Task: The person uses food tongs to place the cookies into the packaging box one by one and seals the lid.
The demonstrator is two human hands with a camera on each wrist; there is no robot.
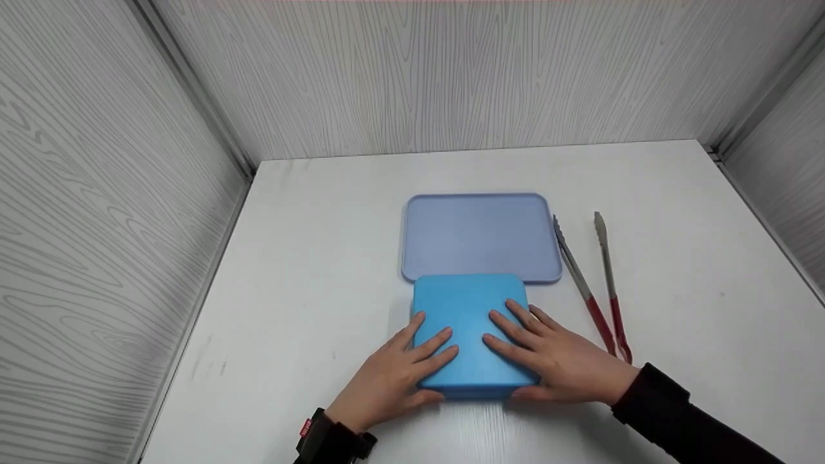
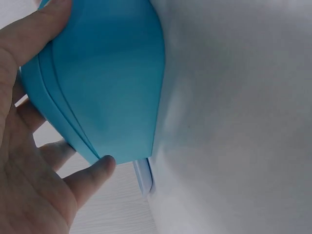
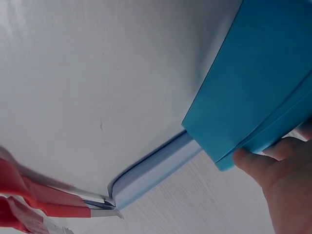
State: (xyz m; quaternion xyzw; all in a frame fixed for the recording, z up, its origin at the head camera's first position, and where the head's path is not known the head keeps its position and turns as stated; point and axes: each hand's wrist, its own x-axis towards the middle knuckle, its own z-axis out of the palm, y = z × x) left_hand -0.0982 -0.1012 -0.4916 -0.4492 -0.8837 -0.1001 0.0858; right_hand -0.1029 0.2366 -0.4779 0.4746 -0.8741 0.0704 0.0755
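A bright blue lidded box (image 1: 467,309) stands on the white table (image 1: 322,225), just in front of a flat pale lilac tray (image 1: 477,235). My left hand (image 1: 412,361) lies on the left part of the lid with its fingers straight and spread, and its thumb is against the near left corner. On the right part my right hand (image 1: 541,351) rests the same way, thumb at the near right corner. The left wrist view shows the box's side (image 2: 112,83) between my thumb and fingers. In the right wrist view the box (image 3: 253,83) sits just in front of the tray's edge (image 3: 151,173).
Metal tongs (image 1: 596,290) with red handles lie right of the tray and box, tips pointing away; their red handles (image 3: 44,200) show in the right wrist view. Grey wood-grain walls close in the table at the left, back and right.
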